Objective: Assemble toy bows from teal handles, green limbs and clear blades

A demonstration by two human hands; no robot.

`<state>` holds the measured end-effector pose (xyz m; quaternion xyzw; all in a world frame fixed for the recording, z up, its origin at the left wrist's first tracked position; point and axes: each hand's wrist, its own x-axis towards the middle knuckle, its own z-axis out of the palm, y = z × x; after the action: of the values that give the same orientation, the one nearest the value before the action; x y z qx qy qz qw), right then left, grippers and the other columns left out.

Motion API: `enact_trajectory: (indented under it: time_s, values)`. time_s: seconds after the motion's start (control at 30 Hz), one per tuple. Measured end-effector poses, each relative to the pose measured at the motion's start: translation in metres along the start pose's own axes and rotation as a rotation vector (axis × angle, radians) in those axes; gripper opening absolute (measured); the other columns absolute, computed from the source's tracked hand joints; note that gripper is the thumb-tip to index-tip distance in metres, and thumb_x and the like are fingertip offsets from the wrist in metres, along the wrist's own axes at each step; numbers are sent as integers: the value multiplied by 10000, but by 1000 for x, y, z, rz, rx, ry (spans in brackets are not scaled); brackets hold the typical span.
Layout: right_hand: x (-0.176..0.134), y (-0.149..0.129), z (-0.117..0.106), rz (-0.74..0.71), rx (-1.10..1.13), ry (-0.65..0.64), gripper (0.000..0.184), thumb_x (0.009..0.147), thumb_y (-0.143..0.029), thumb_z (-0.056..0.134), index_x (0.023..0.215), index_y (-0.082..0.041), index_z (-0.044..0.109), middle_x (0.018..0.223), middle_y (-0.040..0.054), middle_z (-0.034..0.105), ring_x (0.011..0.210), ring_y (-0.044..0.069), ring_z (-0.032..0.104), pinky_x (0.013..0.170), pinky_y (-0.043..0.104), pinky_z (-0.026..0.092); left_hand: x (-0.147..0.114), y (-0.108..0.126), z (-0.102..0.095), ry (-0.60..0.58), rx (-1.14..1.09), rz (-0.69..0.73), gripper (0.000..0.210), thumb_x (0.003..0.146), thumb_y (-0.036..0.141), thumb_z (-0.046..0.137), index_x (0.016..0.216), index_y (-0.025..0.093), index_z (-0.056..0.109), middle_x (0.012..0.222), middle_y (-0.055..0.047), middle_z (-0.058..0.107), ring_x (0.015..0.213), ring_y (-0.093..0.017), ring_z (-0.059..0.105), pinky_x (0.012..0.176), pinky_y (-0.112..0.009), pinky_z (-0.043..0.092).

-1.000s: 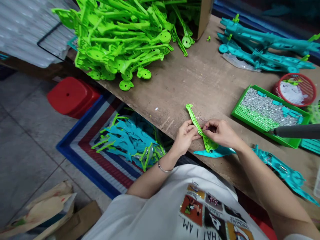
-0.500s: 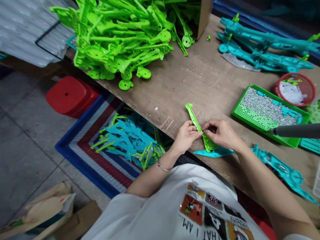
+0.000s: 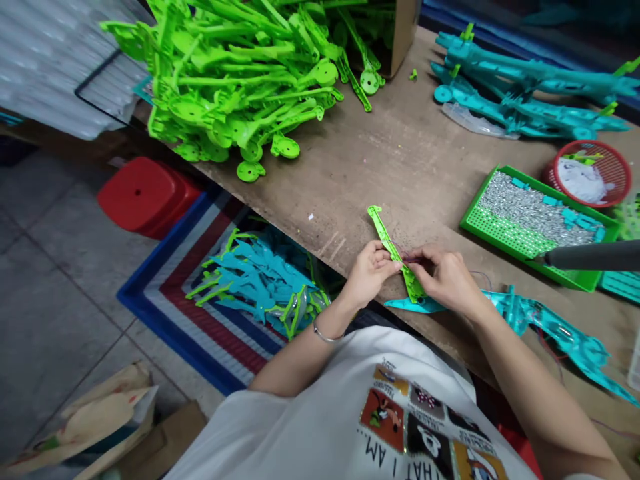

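My left hand is closed on a long, narrow bright green plastic part, thumb and fingers pinching its middle. The part stands tilted above the table edge, its wider end low. At its right side my right hand is closed, fingertips pinching a thin dark wire that lies against the part. Under both hands a turquoise plastic piece lies at the table's front edge, partly hidden by my right hand. Further right is a turquoise plastic body with thin reddish wires about it.
A big heap of green plastic parts covers the table's far left. A green tray of small metal screws, a red basket and turquoise assemblies stand right. A grey screwdriver-like tool juts over the tray. A blue-rimmed crate sits below left.
My right fingers have shifted slightly along the green part, and the dark wire shows more plainly between them. My left hand keeps its grip. The whole view has moved a little.
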<state>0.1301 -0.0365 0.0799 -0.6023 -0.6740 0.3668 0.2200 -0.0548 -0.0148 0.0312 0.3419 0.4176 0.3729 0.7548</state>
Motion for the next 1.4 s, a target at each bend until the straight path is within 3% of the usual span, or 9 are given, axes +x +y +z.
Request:
enact_trajectory:
  time_s: [0.13,0.33,0.7,0.83,0.97,1.07,1.13,1.3,1.4]
  values:
    - [-5,2,3,-54,-34,54,197,939,-219,587,1061,-205,741,1028,73,766,956,223,711,890,353,516,-2,0,-4,-64,-24,3,558,741,220,873,1163,176,510,1074,-55,720,995,-141,696,953,-293,516]
    - [-15,-1,16,-95,-86,114,252,988,-229,530,1102,-189,751,947,96,722,877,213,677,821,340,514,0,-3,-4,-32,-13,-5,534,740,228,872,1129,178,509,1034,-48,733,1002,-155,703,967,-315,519]
    - [-29,-15,41,-235,-716,137,311,1008,-170,468,1219,-102,686,917,109,655,807,231,522,725,381,342,0,-4,-4,-9,42,-9,530,763,237,852,1143,174,488,1110,-110,745,1104,-222,715,1004,-377,525]
    - [-32,-22,45,-202,-795,101,336,999,-158,461,1254,-69,661,907,124,650,811,246,516,724,399,336,1,-4,-4,-14,34,-13,516,765,232,847,1129,179,485,1077,-96,745,1068,-210,721,986,-366,528]
    - [-26,-28,19,-160,-619,67,305,999,-239,511,1216,-142,702,1010,132,685,908,265,564,782,395,396,2,-5,-3,-9,-4,-13,504,750,194,846,1114,184,498,1039,-68,738,1030,-189,716,958,-340,529]
    - [-4,-29,-10,-247,-388,85,264,987,-199,520,1145,-180,730,1064,112,723,986,256,619,862,378,448,3,-6,-3,-14,-10,16,484,741,161,832,1113,176,523,1006,-41,717,976,-156,699,940,-312,524]
    - [18,-30,-23,-287,-237,26,257,969,-144,508,1097,-181,727,1032,88,751,963,223,663,867,342,472,3,-8,-4,-14,-9,22,481,738,146,823,1116,172,529,992,-32,707,946,-143,689,922,-299,524]
    - [66,-36,-14,-103,-6,-273,113,883,-194,639,991,-188,672,829,28,757,725,159,686,647,247,468,6,-11,-5,4,-22,21,513,714,119,828,1131,175,534,1065,-38,698,1001,-159,683,928,-302,526]
    - [79,-32,-5,27,256,-419,165,782,-174,714,912,-187,614,739,5,725,664,147,681,583,223,478,8,-12,-4,-10,-55,33,517,691,102,829,1109,181,535,1133,-47,692,1069,-179,679,969,-314,517]
